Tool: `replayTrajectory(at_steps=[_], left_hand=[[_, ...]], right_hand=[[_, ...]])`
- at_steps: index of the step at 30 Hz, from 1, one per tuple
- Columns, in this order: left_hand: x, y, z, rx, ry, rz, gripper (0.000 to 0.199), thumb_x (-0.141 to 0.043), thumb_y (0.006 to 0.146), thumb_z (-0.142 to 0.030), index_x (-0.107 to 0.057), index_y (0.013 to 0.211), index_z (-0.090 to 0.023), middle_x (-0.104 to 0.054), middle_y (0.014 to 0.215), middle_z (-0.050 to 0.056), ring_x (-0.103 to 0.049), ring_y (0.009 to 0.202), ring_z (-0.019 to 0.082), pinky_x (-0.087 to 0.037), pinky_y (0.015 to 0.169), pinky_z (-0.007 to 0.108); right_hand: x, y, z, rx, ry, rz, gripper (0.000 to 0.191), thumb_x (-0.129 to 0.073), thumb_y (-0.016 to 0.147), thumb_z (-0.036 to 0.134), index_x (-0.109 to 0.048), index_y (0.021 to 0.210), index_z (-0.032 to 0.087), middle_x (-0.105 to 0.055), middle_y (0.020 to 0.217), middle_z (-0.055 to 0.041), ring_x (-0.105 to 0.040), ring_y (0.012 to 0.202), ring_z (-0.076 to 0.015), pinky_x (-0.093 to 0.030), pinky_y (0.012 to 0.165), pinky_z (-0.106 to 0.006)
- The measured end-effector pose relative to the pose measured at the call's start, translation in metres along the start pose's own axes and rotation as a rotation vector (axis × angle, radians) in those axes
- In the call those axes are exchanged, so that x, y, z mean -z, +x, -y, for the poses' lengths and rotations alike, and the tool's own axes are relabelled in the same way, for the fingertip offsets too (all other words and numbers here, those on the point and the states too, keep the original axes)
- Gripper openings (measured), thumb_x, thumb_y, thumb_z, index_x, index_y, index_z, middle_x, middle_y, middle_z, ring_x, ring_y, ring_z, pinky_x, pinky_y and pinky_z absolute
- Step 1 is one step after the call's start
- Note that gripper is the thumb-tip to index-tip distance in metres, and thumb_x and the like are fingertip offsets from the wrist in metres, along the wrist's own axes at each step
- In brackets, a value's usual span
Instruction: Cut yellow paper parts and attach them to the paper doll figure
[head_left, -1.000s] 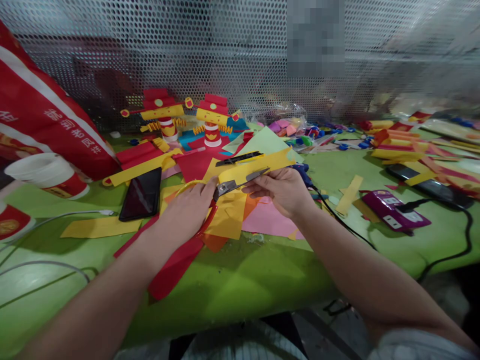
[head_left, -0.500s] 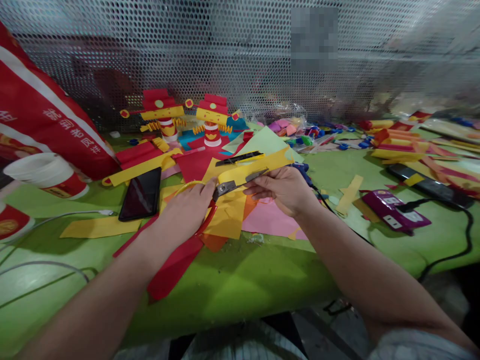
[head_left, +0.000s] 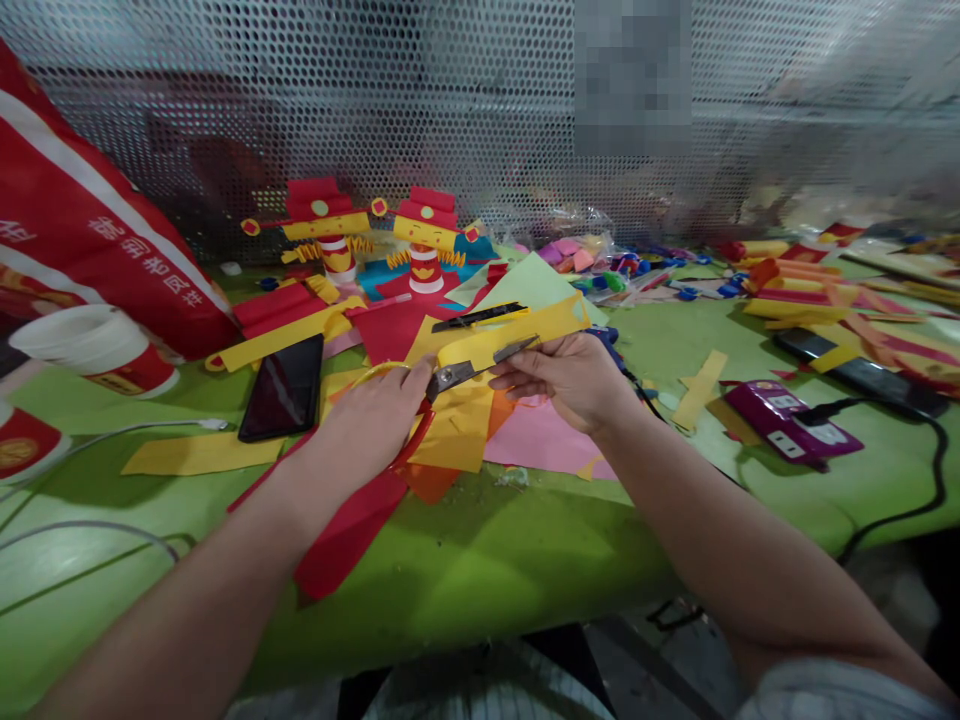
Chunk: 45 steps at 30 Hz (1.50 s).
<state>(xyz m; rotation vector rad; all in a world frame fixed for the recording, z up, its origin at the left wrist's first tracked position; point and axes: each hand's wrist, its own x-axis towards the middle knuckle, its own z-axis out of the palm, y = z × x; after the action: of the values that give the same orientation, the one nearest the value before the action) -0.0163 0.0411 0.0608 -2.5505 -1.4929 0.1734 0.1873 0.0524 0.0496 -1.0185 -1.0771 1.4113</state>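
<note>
Scissors point(head_left: 453, 376) with red and yellow handles are gripped in my left hand point(head_left: 379, 415), their blades pointing right across a yellow paper strip. My right hand point(head_left: 574, 380) pinches that yellow strip point(head_left: 480, 343) near its right part, close to the blade tips. Under both hands lie yellow sheets point(head_left: 454, 425), a pink sheet point(head_left: 536, 440) and red paper point(head_left: 352, 540). A black and yellow cutter point(head_left: 480, 317) rests just behind the strip.
Two red and yellow paper figures point(head_left: 426, 240) stand behind. A phone point(head_left: 283, 388), paper cups point(head_left: 97, 350) and a red bag point(head_left: 97, 210) are on the left. On the right lie a purple power strip point(head_left: 791, 422), a black case point(head_left: 859, 370) and paper pieces point(head_left: 802, 290).
</note>
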Motion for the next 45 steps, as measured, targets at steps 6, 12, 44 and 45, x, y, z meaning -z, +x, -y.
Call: replayTrajectory(at_steps=[6,12,44,45], left_hand=[[0.000,-0.001,0.000,-0.006,-0.029,-0.023,0.052,-0.031,0.085,-0.005,-0.029,0.137,-0.009,-0.061,0.107,0.016,-0.062,0.097,0.026,-0.050,0.077,0.038],[-0.002,0.000,0.001,-0.007,-0.040,-0.023,0.052,-0.031,0.085,-0.004,-0.029,0.137,-0.010,-0.060,0.112,0.018,-0.062,0.097,0.025,-0.050,0.077,0.038],[-0.017,0.000,-0.001,-0.010,-0.673,-0.030,0.051,-0.031,0.084,-0.017,-0.036,0.135,-0.016,-0.066,0.102,0.012,-0.063,0.075,0.019,-0.047,0.068,0.030],[-0.019,0.000,-0.002,-0.003,-0.703,-0.027,0.049,-0.033,0.084,-0.017,-0.039,0.132,-0.016,-0.067,0.100,0.011,-0.063,0.071,0.018,-0.047,0.065,0.029]], right_hand=[[0.001,0.001,0.000,0.011,-0.007,0.003,0.022,-0.080,0.050,0.031,-0.070,0.061,0.015,-0.070,0.061,-0.0049,-0.066,0.052,-0.0139,-0.052,0.046,-0.021],[0.002,0.001,-0.002,0.028,-0.019,0.002,0.022,-0.079,0.053,0.032,-0.070,0.063,0.015,-0.070,0.060,-0.0041,-0.066,0.052,-0.0140,-0.052,0.045,-0.022],[-0.014,0.002,-0.031,0.335,0.211,-0.060,0.018,-0.076,0.059,0.040,-0.071,0.067,0.025,-0.071,0.069,0.0033,-0.068,0.055,-0.0158,-0.057,0.055,-0.028],[-0.015,0.003,-0.033,0.352,0.203,-0.058,0.017,-0.075,0.060,0.040,-0.071,0.068,0.025,-0.072,0.071,0.0033,-0.068,0.056,-0.0155,-0.057,0.055,-0.028]])
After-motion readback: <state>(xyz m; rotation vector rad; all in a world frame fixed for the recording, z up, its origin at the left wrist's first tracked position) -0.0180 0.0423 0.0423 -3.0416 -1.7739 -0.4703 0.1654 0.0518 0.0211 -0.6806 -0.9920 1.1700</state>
